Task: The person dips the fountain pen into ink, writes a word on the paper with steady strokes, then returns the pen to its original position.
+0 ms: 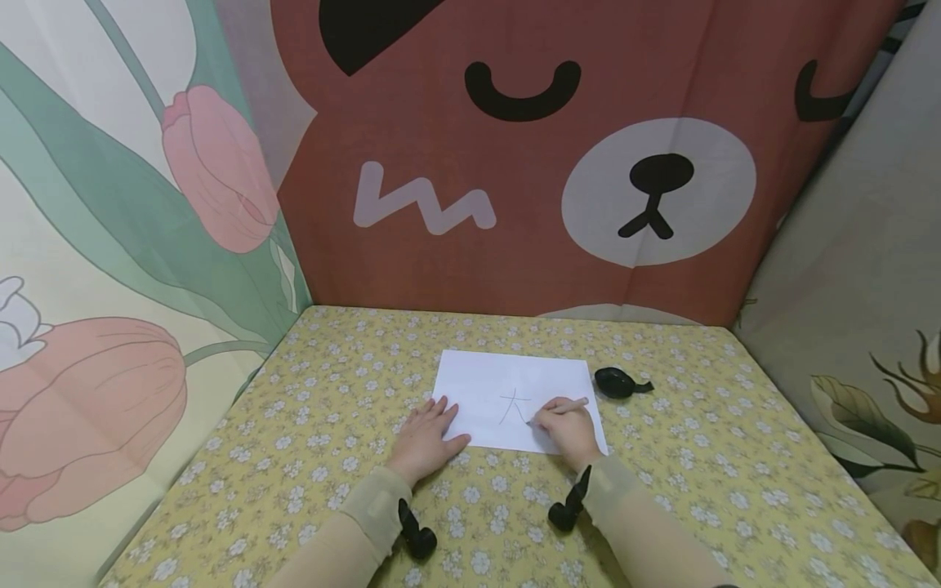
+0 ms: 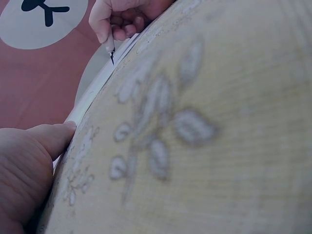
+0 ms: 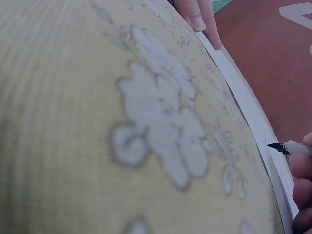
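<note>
A white sheet of paper lies on the flowered yellow tablecloth, with a thin pencil-grey character drawn at its middle. My left hand lies flat with straight fingers on the sheet's lower left corner; its thumb touches the paper's edge. My right hand pinches a pale pen whose dark tip rests on the paper just right of the character. In the left wrist view the right hand shows with the pen tip pointing down.
A small black object lies on the cloth just beyond the paper's right edge. Printed fabric walls close in the table: a bear face at the back, tulips on the left, leaves on the right.
</note>
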The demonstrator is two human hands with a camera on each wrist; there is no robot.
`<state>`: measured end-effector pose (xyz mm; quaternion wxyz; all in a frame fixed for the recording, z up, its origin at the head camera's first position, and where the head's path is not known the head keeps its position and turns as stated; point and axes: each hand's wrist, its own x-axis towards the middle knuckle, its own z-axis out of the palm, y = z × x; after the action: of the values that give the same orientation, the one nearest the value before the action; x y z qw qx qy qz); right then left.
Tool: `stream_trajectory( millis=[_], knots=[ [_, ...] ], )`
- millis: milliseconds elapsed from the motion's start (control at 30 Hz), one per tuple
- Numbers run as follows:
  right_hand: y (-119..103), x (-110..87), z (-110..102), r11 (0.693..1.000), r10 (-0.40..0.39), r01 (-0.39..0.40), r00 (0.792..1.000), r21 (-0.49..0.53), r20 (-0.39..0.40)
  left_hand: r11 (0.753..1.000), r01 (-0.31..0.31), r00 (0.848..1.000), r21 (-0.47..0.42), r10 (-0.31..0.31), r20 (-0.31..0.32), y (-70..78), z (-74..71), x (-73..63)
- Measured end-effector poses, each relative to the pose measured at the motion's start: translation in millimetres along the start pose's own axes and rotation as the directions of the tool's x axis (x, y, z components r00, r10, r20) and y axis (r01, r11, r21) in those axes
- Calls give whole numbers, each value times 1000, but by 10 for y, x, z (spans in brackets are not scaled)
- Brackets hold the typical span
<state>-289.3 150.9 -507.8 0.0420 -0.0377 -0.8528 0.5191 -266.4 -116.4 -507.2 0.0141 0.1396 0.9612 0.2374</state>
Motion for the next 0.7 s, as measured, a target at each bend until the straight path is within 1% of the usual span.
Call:
stream_trajectory(
  millis=[133, 367, 700],
  knots=[
    [4, -1, -4, 1000, 10, -10, 1000, 9, -1, 1000, 3, 1000, 1, -3, 1, -1, 3, 1],
    [-1, 2, -5, 1000, 20, -20, 1000, -5, -20, 1000, 4, 1000, 4, -4, 3, 2, 1, 5],
    [8, -2, -9, 999, 29, -28, 999, 38, -26, 1000, -2, 1000, -7, 2, 2, 0, -3, -4]
  ],
)
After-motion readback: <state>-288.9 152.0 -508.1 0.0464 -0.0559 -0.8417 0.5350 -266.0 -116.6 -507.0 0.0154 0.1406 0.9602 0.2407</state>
